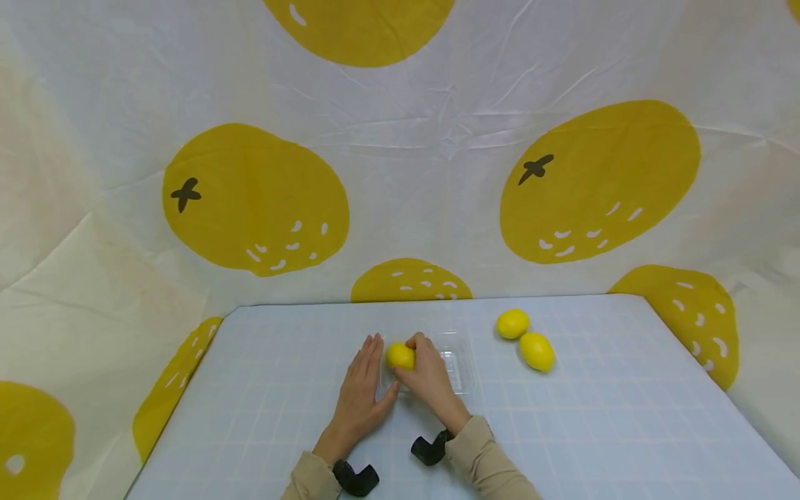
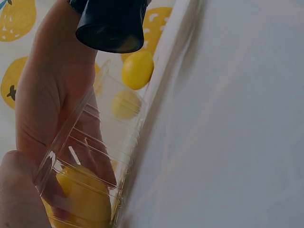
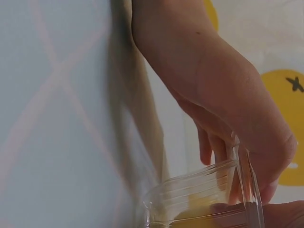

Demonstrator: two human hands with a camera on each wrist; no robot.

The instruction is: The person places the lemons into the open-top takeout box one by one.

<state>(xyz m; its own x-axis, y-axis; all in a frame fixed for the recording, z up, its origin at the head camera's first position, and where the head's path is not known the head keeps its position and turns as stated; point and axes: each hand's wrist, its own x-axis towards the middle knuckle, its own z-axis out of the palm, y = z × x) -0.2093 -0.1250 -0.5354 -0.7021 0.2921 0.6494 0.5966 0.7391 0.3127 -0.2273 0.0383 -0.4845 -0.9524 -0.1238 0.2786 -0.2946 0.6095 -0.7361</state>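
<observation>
A clear plastic container [image 1: 462, 371] stands on the table in the head view. My right hand [image 1: 431, 373] grips a lemon [image 1: 401, 356] between thumb and fingers, inside the container's left end. Along the container's left side lies my left hand [image 1: 361, 390], its fingers straight and thumb spread toward the near edge. Through the clear wall, the left wrist view shows the held lemon [image 2: 83, 197] low in the container with fingers around it. In the right wrist view the lemon [image 3: 194, 217] is partly cut off, and the left hand [image 3: 223, 85] reaches past the container rim.
Two more lemons, one farther back [image 1: 513, 323] and one nearer [image 1: 537, 352], rest on the table right of the container. A pale checked cloth [image 1: 262, 417] covers the table. Behind it hangs a white curtain [image 1: 425, 194] printed with large yellow fruit.
</observation>
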